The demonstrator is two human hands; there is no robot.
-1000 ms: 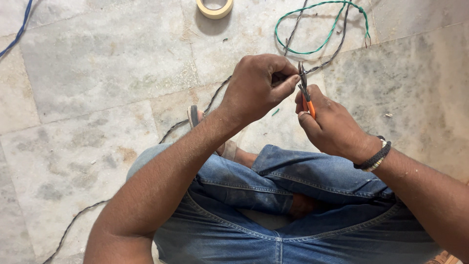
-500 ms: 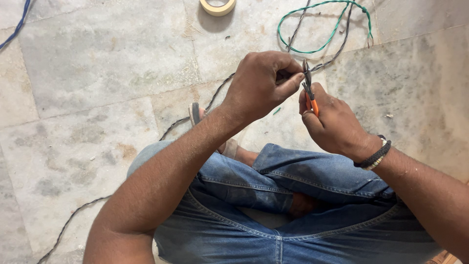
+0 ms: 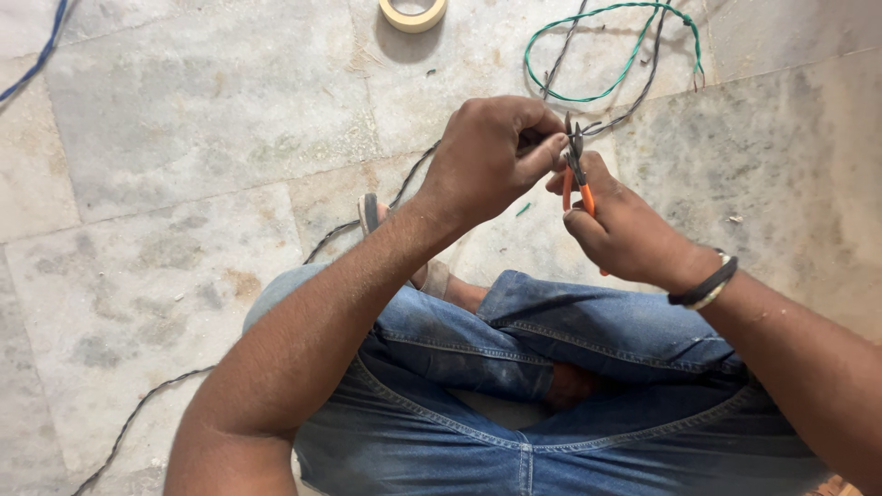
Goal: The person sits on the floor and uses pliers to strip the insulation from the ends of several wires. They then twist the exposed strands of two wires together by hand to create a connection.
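Gripping pliers (image 3: 576, 174), right hand (image 3: 625, 230); left hand (image 3: 491, 156) touching.

pretty even, soft daylight here, nothing harsh. the pale marble floor (image 3: 184, 138) is bright but not blown out, no real glare spots. shadows are faint and fall up and to the left, you can see one beside the tape roll (image 3: 413, 13) and a soft one by the green wire (image 3: 606, 55). the left hand (image 3: 491, 156) and right hand (image 3: 625, 230) are sharp enough, slight softness at the pliers (image 3: 577, 170). the jeans (image 3: 551, 386) look darker. corners stay mostly straight.
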